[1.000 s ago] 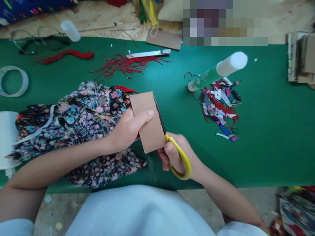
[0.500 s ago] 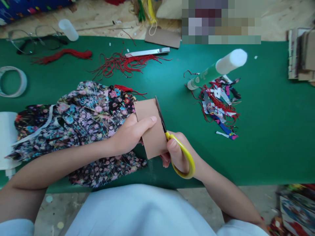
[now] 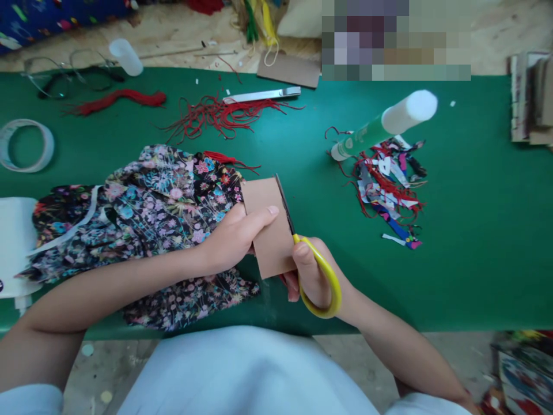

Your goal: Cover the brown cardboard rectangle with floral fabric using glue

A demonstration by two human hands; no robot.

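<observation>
My left hand [image 3: 233, 239] is closed on a rectangular piece of brown cardboard [image 3: 272, 248], thumb on top and fingers hidden beneath. In my right hand [image 3: 317, 268] are yellow-handled scissors [image 3: 334, 288], my thumb through one loop. Their dark blades lie along the right edge of the cardboard, seeming nearly closed. Black floral fabric [image 3: 168, 196] with a white strip is spread to the left, partly under my left forearm. A small red tassel [image 3: 224, 158] rests by the fabric's upper edge.
Behind are a box-cutter knife [image 3: 261, 95], red threads [image 3: 216, 118], a cardboard piece [image 3: 289, 69] and glasses [image 3: 69, 72]. A tape roll [image 3: 48, 147] lies left. To the right a glue bottle [image 3: 384, 124] stands by scraps [image 3: 389, 184]; stacked cardboard [image 3: 536, 98] sits at the far right.
The scissor blades have closed further along the cardboard's right edge. The whole view has shifted slightly, and both hands keep their hold.
</observation>
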